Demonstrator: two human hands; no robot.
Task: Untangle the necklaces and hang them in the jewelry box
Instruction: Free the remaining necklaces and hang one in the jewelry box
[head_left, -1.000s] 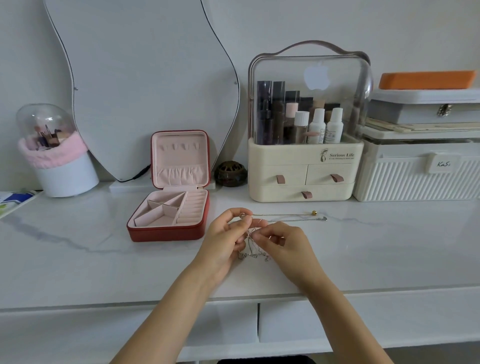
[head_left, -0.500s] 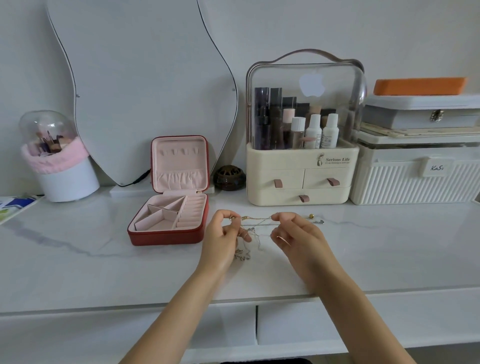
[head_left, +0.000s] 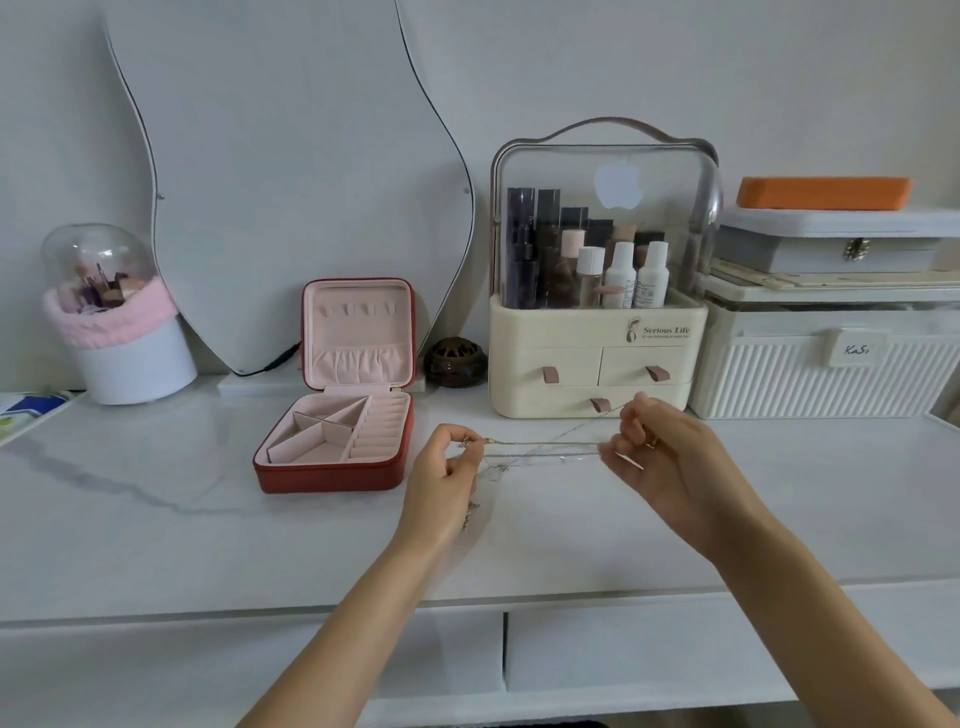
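Two bare forearms were seen rising from the bottom edge of the frame over the white marble-look table (head_left: 156, 545). Just below centre, the left hand (head_left: 441, 483) was held upright with its fingers curled, and one end of the necklaces (head_left: 540, 446) was pinched between thumb and forefinger. To its right, slightly higher, the right hand (head_left: 670, 457) was turned palm inward, its fingers bent round the other end of the chains. The thin strands were stretched nearly level between the two hands, above the tabletop, and a loose tangle was left hanging beside the left palm. How many chains were in the bundle could not be told.

Left of centre, just beyond the left hand, the red jewelry box (head_left: 337, 415) was set open, its pink lid upright. Farther back, a cream cosmetics organizer (head_left: 597, 358) was placed right of centre, and a wavy mirror (head_left: 291, 171) was leaned against the wall at upper left.
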